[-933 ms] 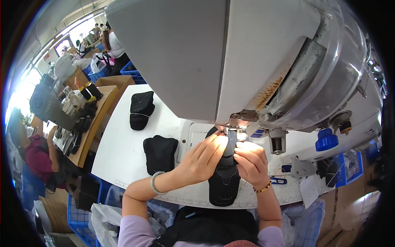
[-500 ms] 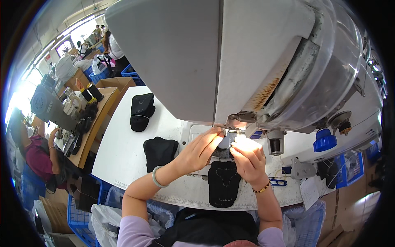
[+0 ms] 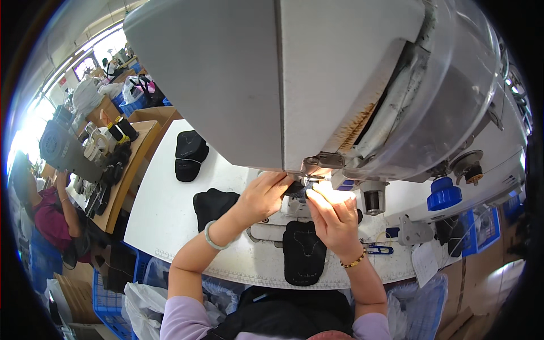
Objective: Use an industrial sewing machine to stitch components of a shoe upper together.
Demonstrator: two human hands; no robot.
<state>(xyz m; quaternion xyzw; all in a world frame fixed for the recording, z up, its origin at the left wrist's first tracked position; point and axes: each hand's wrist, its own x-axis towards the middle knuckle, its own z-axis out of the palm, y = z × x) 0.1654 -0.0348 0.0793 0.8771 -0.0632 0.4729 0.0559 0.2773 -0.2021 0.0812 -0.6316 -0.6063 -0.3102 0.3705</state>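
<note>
Pinches a dark fabric piece point(image 3: 295, 190) under the sewing machine point(image 3: 221, 85) with left hand point(image 3: 258, 198) and right hand point(image 3: 335, 221) in a narrow grip, apparently at both sides. Has a black pad point(image 3: 304, 253) on the table point(image 3: 153, 215) in front of the machine.

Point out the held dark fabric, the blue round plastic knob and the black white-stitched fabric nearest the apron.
Held dark fabric point(image 3: 295, 191): head view, exposed middle.
Blue round plastic knob point(image 3: 444, 196): head view, side.
Black white-stitched fabric point(image 3: 304, 256): head view, centre.
</note>
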